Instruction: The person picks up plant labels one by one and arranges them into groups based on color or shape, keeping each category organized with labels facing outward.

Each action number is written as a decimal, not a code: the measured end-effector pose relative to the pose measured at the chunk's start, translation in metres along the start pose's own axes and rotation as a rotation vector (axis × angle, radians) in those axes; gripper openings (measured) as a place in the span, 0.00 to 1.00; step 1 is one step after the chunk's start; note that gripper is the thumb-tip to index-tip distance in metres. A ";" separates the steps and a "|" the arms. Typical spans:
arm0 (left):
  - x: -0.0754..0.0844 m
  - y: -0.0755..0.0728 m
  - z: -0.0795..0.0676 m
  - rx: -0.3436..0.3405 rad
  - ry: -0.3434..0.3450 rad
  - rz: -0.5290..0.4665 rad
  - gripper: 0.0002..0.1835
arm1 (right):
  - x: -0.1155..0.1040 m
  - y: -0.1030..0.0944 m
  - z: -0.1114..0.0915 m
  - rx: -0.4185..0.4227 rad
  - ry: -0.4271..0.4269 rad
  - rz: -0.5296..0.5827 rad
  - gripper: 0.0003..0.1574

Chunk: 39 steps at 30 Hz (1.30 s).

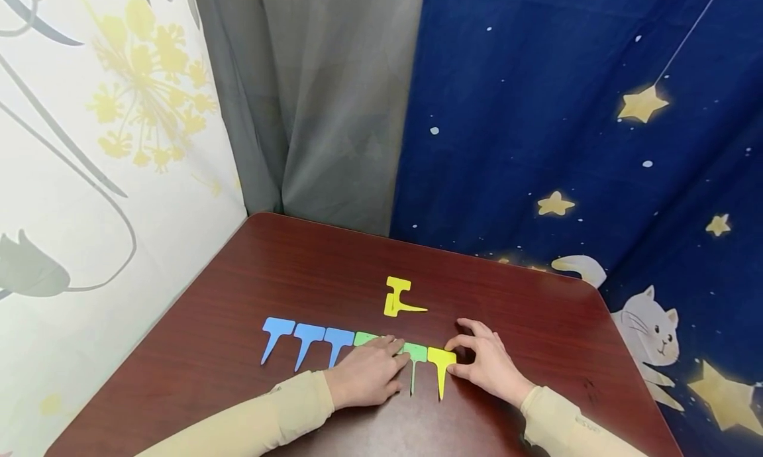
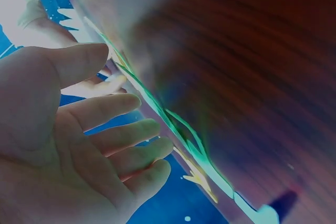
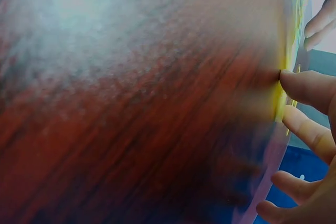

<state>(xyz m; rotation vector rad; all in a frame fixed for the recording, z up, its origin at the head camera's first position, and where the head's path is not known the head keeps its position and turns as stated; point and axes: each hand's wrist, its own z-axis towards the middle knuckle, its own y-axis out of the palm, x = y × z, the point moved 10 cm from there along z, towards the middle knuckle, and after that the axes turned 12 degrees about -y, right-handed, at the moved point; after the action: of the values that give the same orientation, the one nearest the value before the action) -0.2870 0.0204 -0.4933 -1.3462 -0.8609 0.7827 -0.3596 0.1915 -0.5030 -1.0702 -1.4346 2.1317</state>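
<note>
A row of flat T-shaped plant labels lies on the table: three blue labels (image 1: 308,334) at the left, then green labels (image 1: 415,352), then a yellow label (image 1: 442,357) at the right end. My left hand (image 1: 366,372) rests over the green part of the row with its fingers fairly straight, hiding some of it. The fingertips touch the green labels (image 2: 181,137), as the left wrist view shows from the side. My right hand (image 1: 490,361) holds the yellow label's right end between thumb and index finger, its other fingers loosely bent.
Two more yellow labels (image 1: 393,304) lie close together behind the row on the dark red-brown table (image 1: 322,265). A grey curtain (image 1: 346,112) and a blue star-patterned curtain (image 1: 507,146) hang behind the table, and a white patterned one (image 1: 119,212) at the left.
</note>
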 end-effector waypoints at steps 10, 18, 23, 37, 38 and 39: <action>-0.016 -0.001 -0.011 -0.009 -0.031 0.019 0.26 | -0.001 0.001 0.000 -0.005 -0.007 -0.004 0.17; -0.021 -0.005 -0.011 0.024 0.011 0.019 0.23 | -0.004 -0.012 0.011 0.036 -0.035 -0.006 0.16; -0.025 0.000 -0.009 0.002 0.008 0.004 0.25 | -0.006 -0.021 0.027 0.058 -0.060 -0.021 0.17; -0.024 0.000 -0.007 0.043 0.027 -0.013 0.24 | -0.003 -0.020 0.106 0.009 -0.027 -0.004 0.28; -0.024 -0.001 -0.007 0.047 0.026 -0.014 0.23 | -0.002 -0.019 0.113 0.001 -0.017 -0.001 0.30; -0.024 -0.001 -0.006 0.051 0.025 -0.013 0.23 | -0.001 -0.017 0.119 -0.003 -0.007 0.002 0.32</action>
<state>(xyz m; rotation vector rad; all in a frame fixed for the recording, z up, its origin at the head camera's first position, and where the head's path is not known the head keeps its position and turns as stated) -0.2933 -0.0038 -0.4940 -1.3019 -0.8246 0.7713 -0.4499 0.1235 -0.4633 -1.0668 -1.4408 2.1380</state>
